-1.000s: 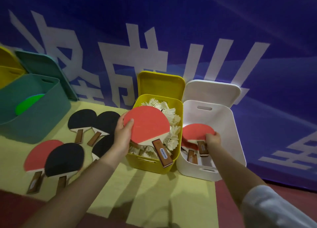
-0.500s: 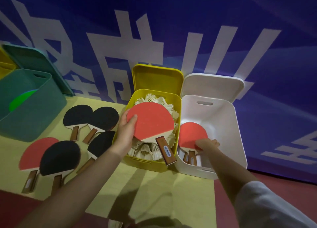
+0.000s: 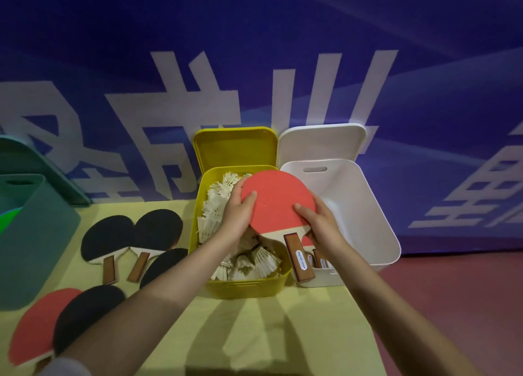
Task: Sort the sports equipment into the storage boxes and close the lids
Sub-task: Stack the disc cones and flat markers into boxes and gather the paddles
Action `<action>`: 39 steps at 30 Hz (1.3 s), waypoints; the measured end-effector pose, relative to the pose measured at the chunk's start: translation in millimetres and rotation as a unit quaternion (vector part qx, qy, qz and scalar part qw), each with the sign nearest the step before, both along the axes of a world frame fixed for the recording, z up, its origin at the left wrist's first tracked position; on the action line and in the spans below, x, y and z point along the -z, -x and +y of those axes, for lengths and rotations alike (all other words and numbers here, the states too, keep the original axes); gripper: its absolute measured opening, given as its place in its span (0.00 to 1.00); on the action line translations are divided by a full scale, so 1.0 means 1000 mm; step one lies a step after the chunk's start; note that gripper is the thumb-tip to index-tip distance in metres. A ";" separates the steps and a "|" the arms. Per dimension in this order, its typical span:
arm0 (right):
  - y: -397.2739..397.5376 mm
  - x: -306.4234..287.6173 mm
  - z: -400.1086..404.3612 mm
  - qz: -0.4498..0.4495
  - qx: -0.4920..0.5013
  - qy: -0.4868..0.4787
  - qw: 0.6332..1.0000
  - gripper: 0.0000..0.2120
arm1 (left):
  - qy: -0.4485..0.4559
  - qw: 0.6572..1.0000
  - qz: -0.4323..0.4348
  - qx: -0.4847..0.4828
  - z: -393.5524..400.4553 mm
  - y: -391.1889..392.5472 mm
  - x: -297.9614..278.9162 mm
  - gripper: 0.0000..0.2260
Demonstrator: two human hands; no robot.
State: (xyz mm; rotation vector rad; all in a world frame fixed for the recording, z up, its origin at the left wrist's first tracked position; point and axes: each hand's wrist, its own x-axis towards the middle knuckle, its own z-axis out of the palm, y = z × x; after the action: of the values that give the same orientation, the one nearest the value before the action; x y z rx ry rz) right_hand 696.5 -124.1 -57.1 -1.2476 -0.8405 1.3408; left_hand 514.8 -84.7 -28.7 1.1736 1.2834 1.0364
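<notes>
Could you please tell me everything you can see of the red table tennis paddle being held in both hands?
The red-faced table tennis paddle has a round rubber face, a pale wooden neck and a brown wooden handle bearing a small white label. It is held tilted, face up and handle toward the person, above the boundary between two open bins. The left hand grips its left edge; the right hand grips its lower right edge near the neck.

— What's on the desk [image 3: 254, 333]?
— A green box [image 3: 34, 242], yellow box [image 3: 243, 288] and white box [image 3: 376, 228], side by side.
— Anything loose?
— Black paddles [image 3: 133, 234] and a red paddle [image 3: 34, 324] at the left.
</notes>
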 end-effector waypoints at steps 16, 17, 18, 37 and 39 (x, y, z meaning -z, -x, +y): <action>-0.083 0.055 0.053 -0.126 0.262 0.101 0.951 0.20 | 0.031 0.942 0.324 -0.077 0.033 0.107 0.049 0.23; -0.083 0.065 0.057 -0.135 0.263 0.114 0.948 0.20 | 0.058 0.949 0.304 -0.055 0.031 0.106 0.055 0.25; -0.082 0.073 0.061 -0.139 0.262 0.124 0.947 0.20 | 0.073 0.955 0.284 -0.031 0.027 0.103 0.061 0.29; -0.069 0.127 0.070 -0.501 0.002 0.314 0.807 0.25 | 0.016 0.958 0.285 -0.035 0.016 0.109 0.085 0.25; -0.071 0.125 0.066 -0.549 -0.015 0.327 0.770 0.27 | 0.018 0.957 0.289 -0.035 0.015 0.107 0.083 0.25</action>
State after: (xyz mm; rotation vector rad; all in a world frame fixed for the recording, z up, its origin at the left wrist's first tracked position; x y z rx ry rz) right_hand 767.1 -58.2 -182.0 -2.7012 -1.1922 0.8257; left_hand 407.6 -69.5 -111.7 1.4726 1.7975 0.7312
